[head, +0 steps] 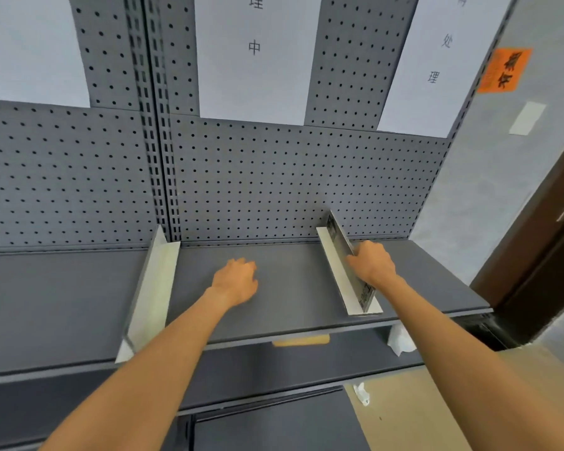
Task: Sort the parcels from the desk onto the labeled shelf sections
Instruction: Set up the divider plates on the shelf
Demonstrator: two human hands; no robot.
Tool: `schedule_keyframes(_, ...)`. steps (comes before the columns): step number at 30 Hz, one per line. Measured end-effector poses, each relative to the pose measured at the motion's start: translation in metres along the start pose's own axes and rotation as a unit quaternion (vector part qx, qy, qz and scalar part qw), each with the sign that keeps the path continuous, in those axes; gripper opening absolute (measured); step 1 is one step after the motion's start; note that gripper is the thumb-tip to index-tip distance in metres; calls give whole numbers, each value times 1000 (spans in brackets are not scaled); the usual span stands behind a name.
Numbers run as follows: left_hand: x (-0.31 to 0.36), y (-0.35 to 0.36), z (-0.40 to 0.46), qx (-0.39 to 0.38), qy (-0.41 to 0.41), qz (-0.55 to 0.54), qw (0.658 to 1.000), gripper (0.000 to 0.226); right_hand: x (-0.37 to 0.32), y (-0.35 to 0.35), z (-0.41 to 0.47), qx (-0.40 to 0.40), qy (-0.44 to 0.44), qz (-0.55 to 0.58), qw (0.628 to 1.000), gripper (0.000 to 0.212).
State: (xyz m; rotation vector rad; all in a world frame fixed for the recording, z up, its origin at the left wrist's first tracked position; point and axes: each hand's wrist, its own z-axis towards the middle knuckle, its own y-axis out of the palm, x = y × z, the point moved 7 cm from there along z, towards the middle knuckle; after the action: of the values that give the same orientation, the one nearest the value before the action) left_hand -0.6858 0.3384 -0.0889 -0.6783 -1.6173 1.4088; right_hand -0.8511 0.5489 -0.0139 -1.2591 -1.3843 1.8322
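Note:
A flat grey parcel (339, 237) with dark print stands on edge on the dark grey shelf (274, 294), leaning against the right white divider (334, 268). My right hand (370, 263) grips its upper edge, fingers curled round it, on the side of the right-hand section. My left hand (236, 281) hovers over the middle section with loosely curled fingers and holds nothing. White paper labels hang on the pegboard above: one over the middle section (254, 56), one over the right section (437, 63).
A second white divider (153, 288) bounds the middle section on the left. Lower shelves (274, 369) hold a tan parcel edge (302, 340) and white wrapping (401, 338). A brown door frame (541, 255) and an orange sign (503, 70) stand to the right.

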Motion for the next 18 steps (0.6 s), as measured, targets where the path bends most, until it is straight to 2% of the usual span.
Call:
schedule_keyframes(4,8,19,2,18,-33,11,999,32,20,3,17,-18,-19,9,1000,37)
schedule_keyframes(11,16,25,-2,120,-58,70,989,29,40,8,27,-32,-43,31,998,38)
schedule_keyframes(14,15,25,-5,163,-61,58,983,25,41,18,24,-46,-55,18,997,35)
schedule_keyframes(18,13,24,-5,175,-63,53,981,23,41,28,21,-48,-62,12,997,39)
